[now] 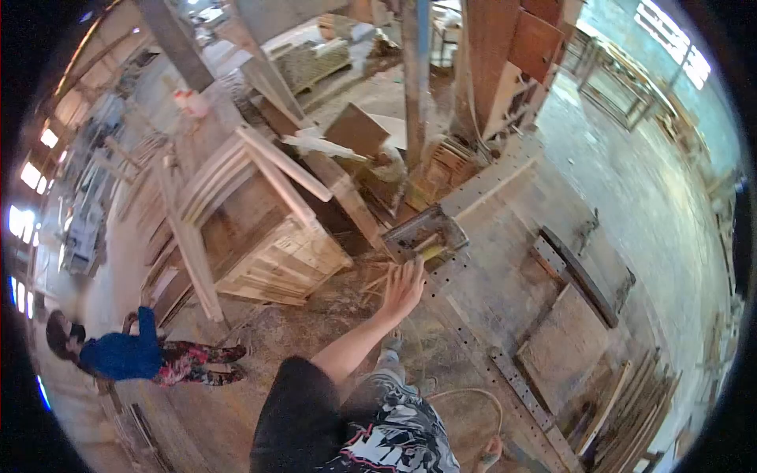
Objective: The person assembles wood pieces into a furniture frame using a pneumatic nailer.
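My left hand (404, 292) reaches out to a dark open metal box (406, 230) on the edge of the bench. Its fingers meet a yellowish piece (432, 251) inside the box; blur hides its kind and whether I grip it. Low in the view, near the bottom edge, my right hand (490, 453) is partly visible, closed around a thin tan hose (500, 410). That hose curves across in front of my patterned trousers.
Right of me, a metal-topped bench (505, 299) carries a dark bar (579, 276) and a flat board (564, 343). Wood strips (639, 410) lie lower right. Stacked wooden frames (276, 252) stand left. A person in a blue top (122, 351) is farther left.
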Demonstrator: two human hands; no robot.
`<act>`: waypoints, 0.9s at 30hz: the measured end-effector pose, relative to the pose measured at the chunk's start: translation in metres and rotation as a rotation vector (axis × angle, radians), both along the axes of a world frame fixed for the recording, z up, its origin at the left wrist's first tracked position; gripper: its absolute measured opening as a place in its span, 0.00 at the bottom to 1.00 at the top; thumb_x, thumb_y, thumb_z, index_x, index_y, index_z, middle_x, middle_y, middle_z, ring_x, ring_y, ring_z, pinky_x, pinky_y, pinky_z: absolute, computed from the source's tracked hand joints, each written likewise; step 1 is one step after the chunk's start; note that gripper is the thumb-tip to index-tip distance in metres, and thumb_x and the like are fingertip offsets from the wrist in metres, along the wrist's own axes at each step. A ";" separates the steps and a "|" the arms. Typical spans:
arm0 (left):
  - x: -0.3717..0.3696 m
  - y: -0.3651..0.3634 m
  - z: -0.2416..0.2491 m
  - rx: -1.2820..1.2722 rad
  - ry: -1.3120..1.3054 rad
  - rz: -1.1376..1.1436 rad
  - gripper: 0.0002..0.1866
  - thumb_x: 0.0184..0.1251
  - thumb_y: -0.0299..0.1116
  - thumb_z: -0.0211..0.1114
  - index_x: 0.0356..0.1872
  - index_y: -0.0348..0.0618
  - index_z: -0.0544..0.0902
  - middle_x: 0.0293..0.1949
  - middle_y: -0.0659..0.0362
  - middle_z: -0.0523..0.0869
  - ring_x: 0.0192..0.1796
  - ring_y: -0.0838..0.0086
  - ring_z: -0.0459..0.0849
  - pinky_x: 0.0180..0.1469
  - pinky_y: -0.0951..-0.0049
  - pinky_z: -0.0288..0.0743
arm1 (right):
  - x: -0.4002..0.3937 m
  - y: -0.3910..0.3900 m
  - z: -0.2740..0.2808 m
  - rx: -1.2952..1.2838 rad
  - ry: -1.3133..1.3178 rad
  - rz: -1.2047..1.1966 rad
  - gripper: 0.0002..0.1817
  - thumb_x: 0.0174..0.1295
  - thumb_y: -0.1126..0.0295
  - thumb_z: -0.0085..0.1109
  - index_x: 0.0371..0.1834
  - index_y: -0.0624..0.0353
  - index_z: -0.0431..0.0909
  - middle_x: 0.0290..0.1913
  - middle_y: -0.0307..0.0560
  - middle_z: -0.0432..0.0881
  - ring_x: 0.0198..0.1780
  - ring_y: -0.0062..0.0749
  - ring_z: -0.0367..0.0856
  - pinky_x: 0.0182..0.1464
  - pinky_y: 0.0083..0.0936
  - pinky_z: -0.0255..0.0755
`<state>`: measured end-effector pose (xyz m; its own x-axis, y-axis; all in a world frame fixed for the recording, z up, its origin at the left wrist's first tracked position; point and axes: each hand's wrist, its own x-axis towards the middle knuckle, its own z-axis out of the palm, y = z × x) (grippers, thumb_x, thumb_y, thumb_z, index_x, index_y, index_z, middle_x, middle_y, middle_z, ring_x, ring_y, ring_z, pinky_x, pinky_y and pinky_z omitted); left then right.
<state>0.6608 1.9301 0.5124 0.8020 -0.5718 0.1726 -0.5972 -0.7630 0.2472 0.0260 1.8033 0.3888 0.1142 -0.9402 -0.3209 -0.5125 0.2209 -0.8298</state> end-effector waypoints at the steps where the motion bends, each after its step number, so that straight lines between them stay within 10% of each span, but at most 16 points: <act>1: -0.015 0.027 0.016 -0.029 -0.099 0.095 0.35 0.76 0.39 0.62 0.80 0.46 0.60 0.65 0.42 0.74 0.65 0.49 0.76 0.67 0.41 0.66 | 0.013 -0.023 -0.009 -0.005 -0.143 0.006 0.15 0.72 0.72 0.60 0.59 0.64 0.80 0.39 0.46 0.83 0.34 0.29 0.77 0.37 0.27 0.73; 5: -0.028 0.162 0.101 -0.166 -0.002 0.504 0.30 0.74 0.44 0.64 0.72 0.44 0.71 0.53 0.45 0.83 0.58 0.47 0.79 0.61 0.45 0.70 | 0.167 -0.093 0.058 -0.212 0.191 0.373 0.12 0.74 0.72 0.57 0.54 0.69 0.79 0.45 0.47 0.84 0.40 0.30 0.81 0.45 0.25 0.76; 9: 0.005 0.305 0.175 -0.343 -0.224 1.005 0.21 0.75 0.43 0.63 0.60 0.40 0.78 0.47 0.48 0.83 0.52 0.53 0.82 0.54 0.49 0.73 | 0.321 -0.128 0.048 -0.392 -0.429 0.531 0.14 0.75 0.72 0.58 0.57 0.69 0.79 0.49 0.44 0.81 0.43 0.25 0.76 0.46 0.24 0.72; 11: 0.036 0.364 0.199 -0.358 -0.322 1.108 0.24 0.74 0.41 0.64 0.64 0.39 0.76 0.48 0.47 0.82 0.55 0.51 0.81 0.58 0.49 0.73 | 0.425 -0.083 0.141 -0.099 -0.623 0.517 0.13 0.75 0.73 0.57 0.57 0.66 0.80 0.51 0.45 0.81 0.45 0.22 0.77 0.49 0.22 0.73; 18: 0.213 0.561 0.148 -0.199 -0.114 1.294 0.41 0.66 0.48 0.71 0.75 0.40 0.66 0.71 0.43 0.73 0.76 0.43 0.66 0.74 0.49 0.65 | 0.753 0.068 0.251 -0.459 -0.641 1.056 0.10 0.75 0.72 0.58 0.55 0.62 0.82 0.50 0.42 0.82 0.44 0.25 0.82 0.44 0.22 0.76; 23: 0.270 0.587 0.147 -0.230 -0.087 1.178 0.41 0.60 0.43 0.74 0.73 0.39 0.68 0.64 0.43 0.76 0.69 0.45 0.73 0.68 0.49 0.70 | 0.899 0.178 0.314 -0.433 -0.200 1.471 0.24 0.75 0.58 0.61 0.65 0.63 0.74 0.58 0.55 0.81 0.55 0.40 0.84 0.56 0.32 0.79; 27: 0.284 0.591 0.153 -0.301 -0.061 1.193 0.39 0.57 0.39 0.73 0.71 0.39 0.69 0.60 0.45 0.78 0.64 0.45 0.77 0.64 0.51 0.74 | 0.973 0.215 0.228 -0.124 -0.309 1.478 0.30 0.71 0.49 0.63 0.67 0.58 0.74 0.57 0.56 0.82 0.56 0.48 0.84 0.56 0.37 0.79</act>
<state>0.9444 2.5213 0.6654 0.7812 0.5819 0.2262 0.4176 -0.7563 0.5036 0.9988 2.0179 0.6167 0.9976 0.0574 -0.0383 -0.0123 -0.3984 -0.9171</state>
